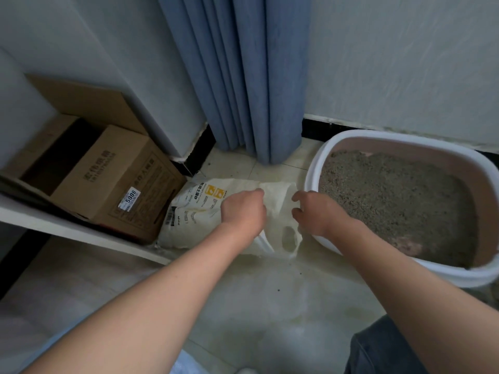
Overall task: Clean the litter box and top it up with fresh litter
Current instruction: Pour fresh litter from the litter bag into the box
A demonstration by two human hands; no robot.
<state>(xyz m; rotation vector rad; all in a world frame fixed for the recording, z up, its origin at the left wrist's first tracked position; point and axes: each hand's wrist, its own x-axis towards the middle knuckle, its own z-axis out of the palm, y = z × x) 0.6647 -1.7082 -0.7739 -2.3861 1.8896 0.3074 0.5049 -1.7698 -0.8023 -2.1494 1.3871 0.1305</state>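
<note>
Head view: a white litter bag is seen lying on its side on the pale tiled floor. Its long axis runs left to right, with the printed base end at the left and the crumpled mouth end pointing right toward the litter box. The left hand is laid over the bag's upper part, its fingers curled down into the loose material and grasping it. The right hand is held just beside the mouth end; its fingers are bent against the bag's edge, though it cannot be told whether a grasp is closed there. A cut-out handle is visible below and between the two sets of fingers, nearer the wrists. Directly right of the right fingers, the white-rimmed, pink-walled box is shown holding grey litter — heaped high toward the far side. Left of the left fingers, beyond the bag's base, a cardboard box is set against the wall. Beyond both hands — a blue curtain is hung down to the floor.
</note>
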